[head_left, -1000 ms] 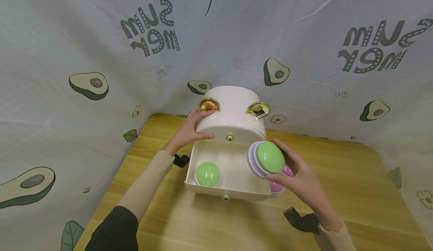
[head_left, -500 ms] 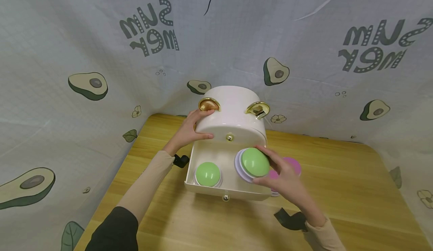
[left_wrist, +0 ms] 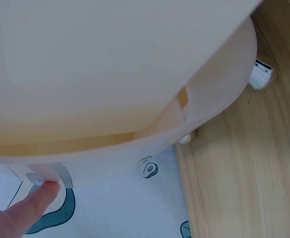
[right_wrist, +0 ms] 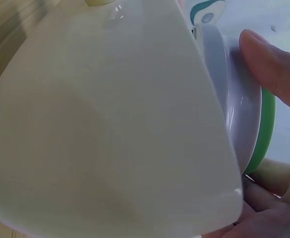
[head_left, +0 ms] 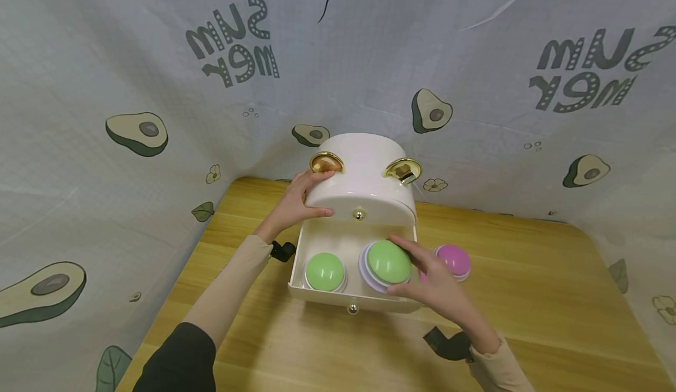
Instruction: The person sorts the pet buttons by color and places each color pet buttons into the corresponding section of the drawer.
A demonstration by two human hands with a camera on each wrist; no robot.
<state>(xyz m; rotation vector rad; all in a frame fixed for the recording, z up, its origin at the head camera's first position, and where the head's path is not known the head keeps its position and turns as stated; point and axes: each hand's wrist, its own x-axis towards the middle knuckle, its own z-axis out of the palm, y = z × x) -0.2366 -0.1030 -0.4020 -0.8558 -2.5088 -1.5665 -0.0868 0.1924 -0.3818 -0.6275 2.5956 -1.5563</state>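
Note:
A white storage box (head_left: 361,166) with gold-rimmed ears has its lower drawer (head_left: 345,233) pulled out. My left hand (head_left: 296,204) grips the box's left side, the thumb on its front and the fingers up by the left ear. In my right hand (head_left: 435,280) is a round jar with a green domed lid (head_left: 389,262) and a lilac base, held over the drawer's right half and slightly tilted. The right wrist view shows thumb and fingers round this jar (right_wrist: 247,109), behind the drawer wall (right_wrist: 115,119). A second green-topped jar (head_left: 324,271) sits in the drawer's front left corner.
A pink-topped jar (head_left: 454,260) stands on the wooden table (head_left: 528,274) right of the drawer. More pink shows between the drawer and my right hand, mostly hidden. A gold knob (head_left: 352,309) sticks out from the drawer front. A printed cloth (head_left: 359,75) hangs behind the table.
My right hand has carried the green-topped jar leftward and lower, from the drawer's right edge to over its inside. The pink-topped jar has come into fuller view. My left hand has stayed put.

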